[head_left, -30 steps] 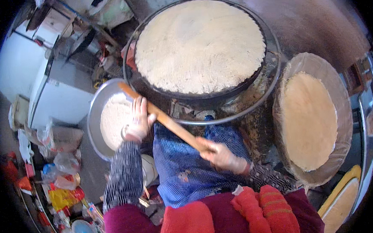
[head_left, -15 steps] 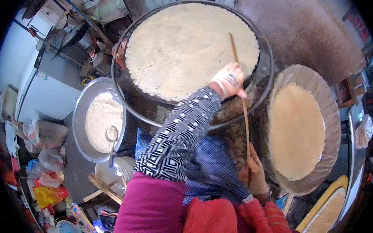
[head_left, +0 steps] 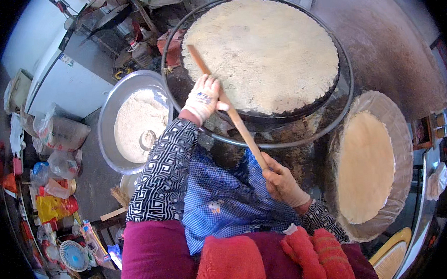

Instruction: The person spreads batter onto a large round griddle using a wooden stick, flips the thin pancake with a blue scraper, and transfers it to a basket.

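A long flat wooden stick (head_left: 240, 127) slants across the near left edge of a big round griddle (head_left: 282, 117). My left hand (head_left: 204, 99), in a white glove with blue print, is closed around its upper part. Lower down, my right hand (head_left: 283, 181), in a pale glove, grips the stick near its bottom end, in front of my blue checked apron (head_left: 222, 205). The stick's far end lies over the left edge of a thin, pale, grainy sheet of batter (head_left: 264, 54) that covers the griddle. A metal ring (head_left: 312, 142) runs around the griddle.
On the left stands a metal basin (head_left: 105, 128) of pale flour-like mix with a ladle (head_left: 147, 140) in it. At right, a plastic-lined basket (head_left: 403, 150) holds round tan flatbreads (head_left: 365, 167). A brush (head_left: 119, 197) and plastic bags (head_left: 63, 163) lie farther left.
The stick has swung from the griddle's right side to its left edge, carried by my left hand. My right hand has come up and forward with the lower end. The view has shifted.
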Demonstrator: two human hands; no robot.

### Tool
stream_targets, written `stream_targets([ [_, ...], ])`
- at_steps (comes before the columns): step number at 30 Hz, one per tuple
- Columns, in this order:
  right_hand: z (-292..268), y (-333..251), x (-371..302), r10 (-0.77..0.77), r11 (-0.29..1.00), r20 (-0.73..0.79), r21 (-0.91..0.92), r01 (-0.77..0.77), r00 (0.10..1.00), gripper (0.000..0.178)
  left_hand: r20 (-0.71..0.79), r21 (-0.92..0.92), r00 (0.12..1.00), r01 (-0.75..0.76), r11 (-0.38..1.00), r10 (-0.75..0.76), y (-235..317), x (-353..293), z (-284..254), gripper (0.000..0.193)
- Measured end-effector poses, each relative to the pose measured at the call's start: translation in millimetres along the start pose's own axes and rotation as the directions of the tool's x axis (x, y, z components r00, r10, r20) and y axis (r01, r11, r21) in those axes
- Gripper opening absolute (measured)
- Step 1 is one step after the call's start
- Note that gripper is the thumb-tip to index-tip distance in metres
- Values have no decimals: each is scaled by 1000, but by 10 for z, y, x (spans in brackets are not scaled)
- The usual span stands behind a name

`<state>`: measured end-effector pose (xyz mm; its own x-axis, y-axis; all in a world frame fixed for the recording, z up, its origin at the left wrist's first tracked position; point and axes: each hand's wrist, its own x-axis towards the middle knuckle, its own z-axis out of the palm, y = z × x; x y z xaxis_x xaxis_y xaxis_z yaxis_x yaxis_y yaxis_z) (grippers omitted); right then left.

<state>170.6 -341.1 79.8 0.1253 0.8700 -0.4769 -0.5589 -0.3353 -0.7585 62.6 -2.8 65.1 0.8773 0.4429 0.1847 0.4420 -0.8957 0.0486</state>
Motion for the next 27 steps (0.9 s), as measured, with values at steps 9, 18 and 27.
stream_targets([
  [9, -244, 75, -224, -440, 312, 79, -920, 235, 894, 54, -314, -81, 941, 104, 991, -124, -127, -1265, -51, 71],
  [18, -1985, -434, -365, -779, 258, -313, -950, -177, 543, 50, 190, 113, 981, 26, 993, -48, 740, -947, 201, 38],
  [27, -256, 31, -247, -149, 901, -277, -433, 15, 949, 49, -84, -317, 995, -85, 945, 61, 2576, -1230, 1037, 37],
])
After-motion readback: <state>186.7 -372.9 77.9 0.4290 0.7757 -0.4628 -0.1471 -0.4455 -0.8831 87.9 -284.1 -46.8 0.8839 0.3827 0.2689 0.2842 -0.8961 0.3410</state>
